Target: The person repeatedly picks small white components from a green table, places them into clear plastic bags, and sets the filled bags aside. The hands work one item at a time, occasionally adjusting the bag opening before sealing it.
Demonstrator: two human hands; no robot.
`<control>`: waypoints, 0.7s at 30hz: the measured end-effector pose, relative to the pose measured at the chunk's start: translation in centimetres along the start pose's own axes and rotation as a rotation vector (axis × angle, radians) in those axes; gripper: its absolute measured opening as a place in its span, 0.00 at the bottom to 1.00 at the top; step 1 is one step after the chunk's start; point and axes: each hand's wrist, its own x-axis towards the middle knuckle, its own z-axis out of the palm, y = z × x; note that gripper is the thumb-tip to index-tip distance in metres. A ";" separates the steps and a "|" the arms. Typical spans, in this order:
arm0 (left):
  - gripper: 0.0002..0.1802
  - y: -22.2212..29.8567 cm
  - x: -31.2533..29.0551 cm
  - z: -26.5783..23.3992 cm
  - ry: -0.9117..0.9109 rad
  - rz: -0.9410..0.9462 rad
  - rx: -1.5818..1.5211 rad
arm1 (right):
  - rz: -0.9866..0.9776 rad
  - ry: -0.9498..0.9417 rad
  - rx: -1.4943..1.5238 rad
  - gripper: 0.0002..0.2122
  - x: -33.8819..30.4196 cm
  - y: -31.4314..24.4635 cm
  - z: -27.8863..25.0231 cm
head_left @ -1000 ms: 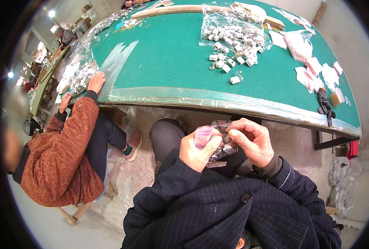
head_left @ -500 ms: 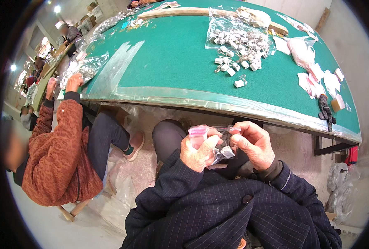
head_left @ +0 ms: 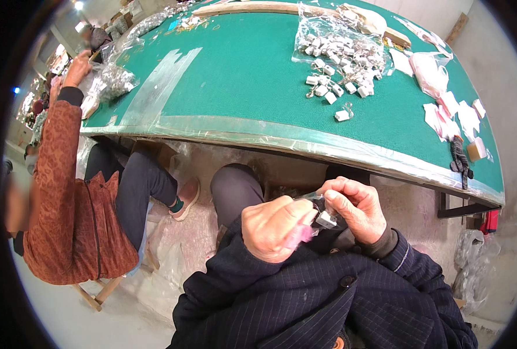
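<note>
Over my lap, my left hand (head_left: 275,228) is closed, its knuckles turned up. From under it pokes a pink slip (head_left: 298,236), blurred by motion. My right hand (head_left: 358,210) pinches the rim of a small clear plastic bag (head_left: 315,198) between thumb and fingers. Between the two hands shows a white block-shaped piece (head_left: 326,219) with metal parts; whether it lies fully inside the bag I cannot tell. My left fingertips meet the bag's near side and are partly hidden.
A green-covered table (head_left: 229,75) stands ahead. On it lie a heap of white blocks with metal loops (head_left: 351,64), a pink-white bag (head_left: 430,74), paper slips (head_left: 439,121) and a dark glove (head_left: 460,160). A co-worker in a brown jacket (head_left: 75,232) sits at left.
My left hand has rolled over, knuckles up, swinging the pink slip down beneath it. My right hand keeps its pinch. The co-worker's hands have risen away from the plastic at the table's left.
</note>
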 end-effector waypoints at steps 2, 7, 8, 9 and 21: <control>0.15 0.0 0.2 -0.1 -0.065 0.046 0.024 | 0.016 -0.025 0.018 0.07 0.0 -0.2 0.0; 0.05 -0.7 0.3 0.4 -0.185 -0.266 -0.052 | -0.087 -0.130 -0.185 0.06 -0.1 -0.5 -0.4; 0.04 -0.8 0.2 0.4 -0.197 -0.323 -0.122 | -0.118 -0.152 -0.228 0.05 -0.2 -0.5 -0.4; 0.04 -0.9 0.2 0.4 -0.230 -0.505 -0.272 | -0.105 -0.161 -0.193 0.04 -0.2 -0.5 -0.4; 0.12 0.0 0.2 0.0 -0.151 -0.133 -0.031 | 0.011 -0.089 -0.081 0.07 -0.6 -0.3 -0.2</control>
